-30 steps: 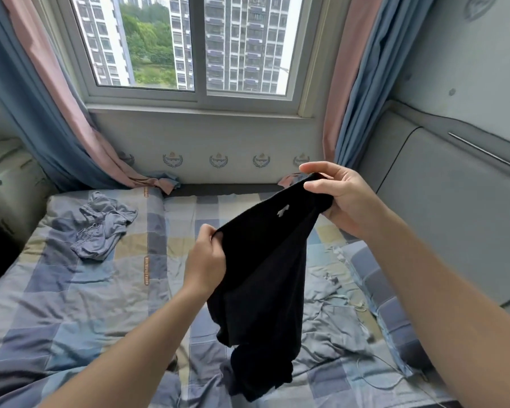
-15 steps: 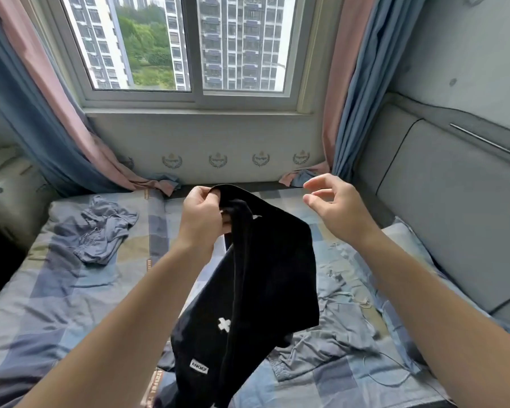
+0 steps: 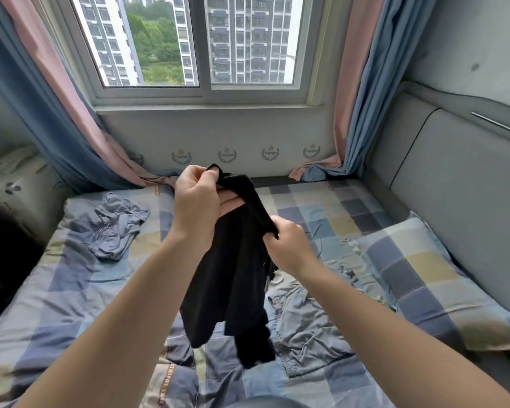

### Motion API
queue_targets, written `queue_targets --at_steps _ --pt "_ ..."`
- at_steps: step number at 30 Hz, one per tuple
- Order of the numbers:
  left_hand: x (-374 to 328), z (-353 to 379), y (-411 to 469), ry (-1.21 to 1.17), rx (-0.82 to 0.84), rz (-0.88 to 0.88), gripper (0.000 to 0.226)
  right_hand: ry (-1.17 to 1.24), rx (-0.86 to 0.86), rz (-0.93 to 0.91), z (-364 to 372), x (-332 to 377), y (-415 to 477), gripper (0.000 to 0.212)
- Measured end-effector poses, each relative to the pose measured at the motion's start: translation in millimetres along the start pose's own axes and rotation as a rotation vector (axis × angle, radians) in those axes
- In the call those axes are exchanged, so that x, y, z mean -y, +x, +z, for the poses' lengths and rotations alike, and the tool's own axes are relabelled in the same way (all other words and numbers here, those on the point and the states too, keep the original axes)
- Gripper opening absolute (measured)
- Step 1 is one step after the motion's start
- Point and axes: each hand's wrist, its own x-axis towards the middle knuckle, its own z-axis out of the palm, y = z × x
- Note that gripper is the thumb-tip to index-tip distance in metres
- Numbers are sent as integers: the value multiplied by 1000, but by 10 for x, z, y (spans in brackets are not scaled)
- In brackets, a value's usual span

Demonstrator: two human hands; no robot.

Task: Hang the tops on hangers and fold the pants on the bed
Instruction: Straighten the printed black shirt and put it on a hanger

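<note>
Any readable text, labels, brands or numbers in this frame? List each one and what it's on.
"STUIFUL" (roughly; the rest is blurred): near tan strip on the bed sheet.
Far tan strip on the same sheet: lettering too small to read.
Wall crests: emblems only, no legible words.
Black garment, gripped by the left hand and right hand: no label showing.

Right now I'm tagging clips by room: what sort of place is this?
Most likely a bedroom: a bed in checked covers, a matching pillow, and a curtained window behind.
</note>
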Motion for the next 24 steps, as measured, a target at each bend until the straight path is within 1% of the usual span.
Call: queue_targets --at_steps 2,4,6,9,13,17,19,21,24 --pt "-47 -85 62 -18 -39 13 19 -140 -1 81 -56 -238 81 21" --pt "-84 -164 123 -53 -72 18 19 -223 1 164 -144 -518 156 20" --pt "-92 -223 188 -78 -96 15 19 -254 0 216 -256 -736 204 24" --pt "-26 -265 296 -77 -114 -12 18 -218 17 245 -442 -913 303 28" --pt "197 -307 471 2 -134 -82 16 13 50 213 -665 -821 413 30" --pt "426 -314 585 90 -139 -176 16 160 189 149 -858 -456 340 24" --pt "509 -301 626 140 -130 -192 13 343 239 185 -906 -315 306 28" --pt "570 -280 636 229 -79 -193 10 503 244 235 -927 -176 296 33" --pt "627 -237 514 351 30 -205 14 558 168 255 -903 -7 321 36"
